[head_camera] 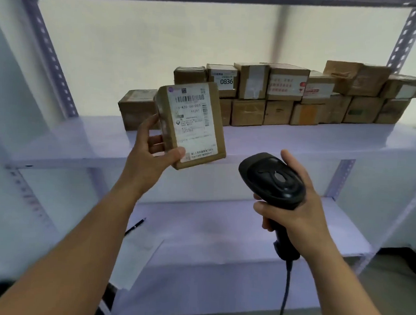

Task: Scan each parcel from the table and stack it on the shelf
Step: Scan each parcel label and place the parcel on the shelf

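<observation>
The left hand (152, 152) holds a brown parcel (191, 125) in the air, in front of the middle board of the shelf (299, 138). The grip is at the lower left corner of the parcel: the thumb presses on the front face near the bottom of the white label (194, 123), and the other fingers curl around the left side toward the back. Most of the parcel stands above and to the right of the hand, a little tilted, with the barcode at the top and facing the camera.

The right hand (303, 210) is closed around the handle of a black scanner (273, 180). The head of the scanner is below and to the right of the parcel, apart from it. A dark cable (285, 294) hangs down from the handle.

On the middle board, against the back, brown boxes (285, 96) are stacked in 2 layers, touching each other. 1 of them carries the number 0836 (226, 81). The held parcel is near the left end of this stack, but whether it touches is not clear.

On the lower board lie a pen (136, 226) and a white sheet of paper (139, 257), just beside each other.
</observation>
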Demonstrator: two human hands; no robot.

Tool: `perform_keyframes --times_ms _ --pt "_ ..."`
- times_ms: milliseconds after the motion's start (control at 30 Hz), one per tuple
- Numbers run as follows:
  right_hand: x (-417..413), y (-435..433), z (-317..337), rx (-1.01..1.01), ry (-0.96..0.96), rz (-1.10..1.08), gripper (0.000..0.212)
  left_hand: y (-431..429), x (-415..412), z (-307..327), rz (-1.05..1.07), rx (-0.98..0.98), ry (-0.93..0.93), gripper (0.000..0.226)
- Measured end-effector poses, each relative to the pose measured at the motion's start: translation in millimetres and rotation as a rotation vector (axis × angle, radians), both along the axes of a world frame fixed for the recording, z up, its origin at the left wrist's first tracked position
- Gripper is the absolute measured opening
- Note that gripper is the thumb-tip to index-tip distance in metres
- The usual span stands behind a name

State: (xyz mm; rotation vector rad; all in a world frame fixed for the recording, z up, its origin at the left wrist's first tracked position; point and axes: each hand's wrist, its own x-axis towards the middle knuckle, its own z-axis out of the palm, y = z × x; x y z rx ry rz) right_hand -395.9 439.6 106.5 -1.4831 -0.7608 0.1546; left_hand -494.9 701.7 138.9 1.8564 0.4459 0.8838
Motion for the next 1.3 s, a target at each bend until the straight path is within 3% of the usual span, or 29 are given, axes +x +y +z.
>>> perform_keyframes --times_ms 367,733,933,1133,1300 --pt "22.4 91.0 22.0 0.006 -0.072 -0.029 0.098 143.6 32.8 54.8 0.093 -0.087 -0.138 0.063" --pt "45.7 174.5 21.9 -0.008 -0.115 -0.083 0.102 241.5 93.2 73.2 -0.004 -0.099 -0.049 0.065" --pt "53.6 185.9 21.6 0.007 -0.127 -0.122 0.101 260.0 118.3 76.1 0.057 0.077 0.034 0.052" --pt "53.6 191.3 23.2 0.022 -0.114 -0.147 0.102 264.8 129.0 76.5 -0.066 0.189 0.194 0.061" --pt "52.9 192.3 25.9 0.032 -0.117 -0.160 0.100 274.0 133.0 84.5 -0.046 0.228 0.230 0.049"
